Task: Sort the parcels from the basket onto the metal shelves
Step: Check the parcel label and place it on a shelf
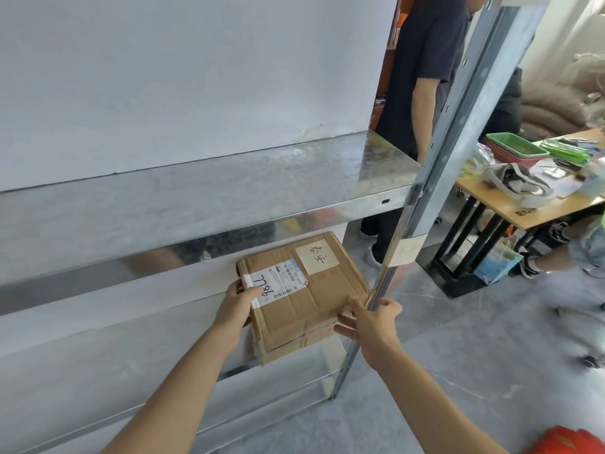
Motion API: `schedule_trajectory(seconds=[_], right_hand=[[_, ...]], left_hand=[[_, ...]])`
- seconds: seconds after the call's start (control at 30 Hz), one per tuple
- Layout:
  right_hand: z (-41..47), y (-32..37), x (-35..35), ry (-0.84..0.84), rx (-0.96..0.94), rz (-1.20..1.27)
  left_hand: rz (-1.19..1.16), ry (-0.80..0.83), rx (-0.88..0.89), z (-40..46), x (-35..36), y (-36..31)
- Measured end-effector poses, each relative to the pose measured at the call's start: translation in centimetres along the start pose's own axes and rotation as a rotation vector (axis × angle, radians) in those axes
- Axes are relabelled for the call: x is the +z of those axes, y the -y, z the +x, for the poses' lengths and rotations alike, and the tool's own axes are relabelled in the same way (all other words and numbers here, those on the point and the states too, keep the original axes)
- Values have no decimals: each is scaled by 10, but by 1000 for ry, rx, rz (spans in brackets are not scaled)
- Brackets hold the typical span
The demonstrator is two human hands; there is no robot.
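We hold a flat cardboard parcel (302, 294) in both hands at the right end of the metal shelves (203, 194), just under the upper shelf board and partly over the lower one. Our left hand (237, 306) grips its left edge, thumb pressed on the white shipping label (278, 283). Our right hand (368, 324) clasps the near right corner, fingers under the box, close beside the upright post (458, 132). A pale note with handwriting (317, 257) sits on the parcel's far right top. Far to the right a person in dark clothes (422, 77) stands behind the post, and a worktop (523, 208) carries a green basket (514, 145) among loose items.
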State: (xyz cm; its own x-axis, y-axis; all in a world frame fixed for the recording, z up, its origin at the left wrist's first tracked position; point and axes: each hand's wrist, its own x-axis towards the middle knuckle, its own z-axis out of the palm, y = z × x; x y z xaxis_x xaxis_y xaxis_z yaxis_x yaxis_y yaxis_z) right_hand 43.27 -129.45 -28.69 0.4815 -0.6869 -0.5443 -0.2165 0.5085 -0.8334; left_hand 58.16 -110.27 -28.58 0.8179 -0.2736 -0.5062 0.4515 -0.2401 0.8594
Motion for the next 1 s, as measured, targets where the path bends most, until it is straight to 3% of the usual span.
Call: schedule_trajectory(seconds=[0.7, 0.9, 1.0], right_hand=[[19, -4, -1, 23, 40, -62], [6, 18, -16, 169, 97, -110], [-6, 38, -21, 276, 83, -36]], left_hand=[[46, 86, 83, 11, 10, 7], [54, 26, 97, -10, 4, 2], [-80, -70, 123, -25, -12, -4]])
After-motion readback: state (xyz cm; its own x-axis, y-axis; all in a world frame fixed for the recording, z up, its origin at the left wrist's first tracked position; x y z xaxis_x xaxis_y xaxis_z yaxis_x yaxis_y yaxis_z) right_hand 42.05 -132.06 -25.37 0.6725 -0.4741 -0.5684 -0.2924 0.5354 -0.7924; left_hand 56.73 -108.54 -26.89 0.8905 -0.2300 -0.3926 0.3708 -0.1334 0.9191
